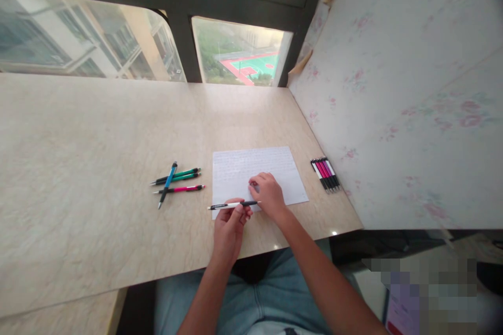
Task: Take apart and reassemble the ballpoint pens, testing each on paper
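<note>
My left hand (231, 225) holds a white and black pen (228, 205) between thumb and fingers. The pen lies nearly level above the lower edge of a sheet of paper (231, 167) covered in faint lines of writing, its black grip end pointing right. My right hand (268, 193) rests on the sheet with its fingers curled inward, just beyond the pen's tip. What those fingers hold, if anything, is hidden.
Left of the paper lie green pens (188, 174), a pink pen (188, 188) and a blue pen (168, 180) crossing over them. At right, several pens (325, 174) lie side by side near the flowered wall (393, 115). Windows (239, 52) stand behind the stone-patterned tabletop (98, 167).
</note>
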{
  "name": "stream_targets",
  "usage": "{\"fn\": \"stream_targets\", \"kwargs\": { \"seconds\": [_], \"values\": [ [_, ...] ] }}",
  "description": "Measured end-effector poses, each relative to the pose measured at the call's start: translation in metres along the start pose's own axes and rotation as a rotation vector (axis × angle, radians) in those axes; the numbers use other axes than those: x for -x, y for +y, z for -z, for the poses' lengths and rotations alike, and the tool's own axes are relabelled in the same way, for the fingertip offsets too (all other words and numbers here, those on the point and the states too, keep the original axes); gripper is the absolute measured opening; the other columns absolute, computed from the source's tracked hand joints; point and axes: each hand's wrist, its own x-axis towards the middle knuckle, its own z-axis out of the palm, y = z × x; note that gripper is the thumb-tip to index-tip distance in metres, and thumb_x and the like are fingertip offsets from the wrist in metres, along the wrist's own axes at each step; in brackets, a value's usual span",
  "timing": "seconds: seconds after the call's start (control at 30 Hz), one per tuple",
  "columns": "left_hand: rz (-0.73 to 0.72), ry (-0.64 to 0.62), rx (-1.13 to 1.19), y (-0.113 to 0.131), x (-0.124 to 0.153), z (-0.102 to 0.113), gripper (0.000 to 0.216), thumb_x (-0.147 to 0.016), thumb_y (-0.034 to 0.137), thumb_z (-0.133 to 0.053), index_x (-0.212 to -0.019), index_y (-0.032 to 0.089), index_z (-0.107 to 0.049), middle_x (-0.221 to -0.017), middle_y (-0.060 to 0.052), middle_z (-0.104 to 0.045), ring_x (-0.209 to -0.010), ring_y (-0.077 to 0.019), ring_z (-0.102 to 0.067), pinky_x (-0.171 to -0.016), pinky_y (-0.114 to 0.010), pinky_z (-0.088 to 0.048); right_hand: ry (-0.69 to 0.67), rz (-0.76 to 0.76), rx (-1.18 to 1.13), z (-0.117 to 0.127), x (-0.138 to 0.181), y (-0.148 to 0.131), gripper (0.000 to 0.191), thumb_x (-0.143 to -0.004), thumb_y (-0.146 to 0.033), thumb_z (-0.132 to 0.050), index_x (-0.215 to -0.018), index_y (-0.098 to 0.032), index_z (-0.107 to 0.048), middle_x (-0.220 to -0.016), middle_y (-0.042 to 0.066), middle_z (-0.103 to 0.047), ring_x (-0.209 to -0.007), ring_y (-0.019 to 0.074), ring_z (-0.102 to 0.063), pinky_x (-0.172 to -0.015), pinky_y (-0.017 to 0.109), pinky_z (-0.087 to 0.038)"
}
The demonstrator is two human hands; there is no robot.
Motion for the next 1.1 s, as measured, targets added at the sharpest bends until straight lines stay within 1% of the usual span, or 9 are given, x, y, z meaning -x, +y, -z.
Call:
{"fn": "stream_targets", "kwargs": {
  "seconds": [0.17, 0.27, 0.37, 0.4, 0.47, 0.53, 0.63, 0.9, 1.1],
  "values": [
    [-0.010, -0.009, 0.003, -0.001, 0.000, 0.000, 0.026, -0.073, 0.030, -0.082, -0.091, 0.016, -0.070, -0.073, -0.003, -0.068, -0.069, -0.0120, -0.063, -0.067, -0.024, -0.048, -0.016, -0.004, -0.065, 0.005, 0.001, 0.001, 0.018, -0.085, -0.017, -0.060, -0.100, -0.020, -0.070, -0.094, 0.007, -0.069, -0.094, 0.0227, -0.059, -0.087, 0.035, -0.047],
    [-0.007, -0.009, 0.000, -0.001, 0.000, 0.001, 0.026, -0.074, 0.031, -0.081, -0.091, 0.016, -0.069, -0.073, -0.003, -0.068, -0.069, -0.0119, -0.063, -0.068, -0.024, -0.048, 0.027, -0.017, -0.143, 0.012, 0.006, 0.003, 0.026, -0.082, -0.015, -0.061, -0.107, -0.019, -0.068, -0.091, 0.006, -0.068, -0.086, 0.0207, -0.060, -0.083, 0.034, -0.047],
    [0.000, -0.004, -0.005, -0.002, 0.001, 0.001, 0.026, -0.074, 0.030, -0.081, -0.092, 0.016, -0.069, -0.073, -0.003, -0.068, -0.069, -0.0119, -0.063, -0.068, -0.024, -0.048, 0.078, -0.088, -0.334, 0.022, 0.018, 0.003, 0.015, -0.088, -0.024, -0.058, -0.097, -0.018, -0.069, -0.085, 0.005, -0.069, -0.073, 0.0173, -0.059, -0.073, 0.030, -0.047],
    [0.001, -0.004, -0.005, -0.002, 0.001, 0.001, 0.026, -0.074, 0.030, -0.081, -0.092, 0.016, -0.069, -0.073, -0.003, -0.068, -0.070, -0.0119, -0.063, -0.068, -0.024, -0.048, 0.069, -0.120, -0.421, 0.026, 0.024, 0.003, 0.018, -0.091, -0.029, -0.055, -0.091, -0.018, -0.069, -0.083, 0.005, -0.069, -0.071, 0.0168, -0.060, -0.070, 0.029, -0.047],
    [0.003, -0.011, -0.010, -0.003, 0.001, 0.002, 0.027, -0.074, 0.031, -0.081, -0.093, 0.016, -0.068, -0.073, -0.003, -0.068, -0.070, -0.0119, -0.063, -0.068, -0.024, -0.048, 0.003, -0.167, -0.580, 0.031, 0.035, 0.000, 0.032, -0.096, -0.038, -0.047, -0.083, -0.018, -0.068, -0.077, 0.004, -0.069, -0.070, 0.0166, -0.061, -0.065, 0.027, -0.046],
    [0.001, -0.020, -0.026, -0.004, 0.001, 0.001, 0.027, -0.074, 0.032, -0.080, -0.093, 0.016, -0.068, -0.073, -0.003, -0.068, -0.070, -0.0119, -0.063, -0.068, -0.024, -0.048, -0.079, -0.176, -0.656, 0.035, 0.045, -0.003, 0.039, -0.097, -0.043, -0.045, -0.078, -0.018, -0.067, -0.069, 0.003, -0.066, -0.066, 0.0158, -0.060, -0.062, 0.026, -0.045],
    [-0.006, -0.025, -0.069, -0.004, 0.002, 0.001, 0.027, -0.076, 0.033, -0.079, -0.093, 0.016, -0.068, -0.073, -0.003, -0.069, -0.069, -0.0120, -0.062, -0.068, -0.024, -0.047, -0.110, -0.152, -0.635, 0.037, 0.054, -0.006, 0.036, -0.095, -0.042, -0.052, -0.071, -0.018, -0.065, -0.063, 0.000, -0.062, -0.061, 0.0143, -0.056, -0.059, 0.025, -0.041],
    [-0.033, -0.056, -0.142, -0.006, 0.003, 0.003, 0.024, -0.080, 0.033, -0.075, -0.096, 0.017, -0.068, -0.075, -0.003, -0.069, -0.071, -0.0122, -0.062, -0.071, -0.025, -0.047, -0.033, -0.089, -0.571, 0.038, 0.060, -0.003, 0.030, -0.094, -0.037, -0.053, -0.074, -0.019, -0.067, -0.069, 0.002, -0.066, -0.066, 0.0153, -0.059, -0.062, 0.027, -0.043],
    [-0.046, -0.045, -0.200, -0.006, 0.004, 0.002, 0.027, -0.079, 0.036, -0.076, -0.094, 0.016, -0.068, -0.076, -0.003, -0.069, -0.070, -0.0125, -0.061, -0.070, -0.026, -0.047, -0.022, -0.102, -0.628, 0.038, 0.061, -0.009, 0.017, -0.090, -0.033, -0.058, -0.094, -0.019, -0.069, -0.087, 0.004, -0.071, -0.075, 0.0160, -0.063, -0.063, 0.026, -0.048]
  ]
}}
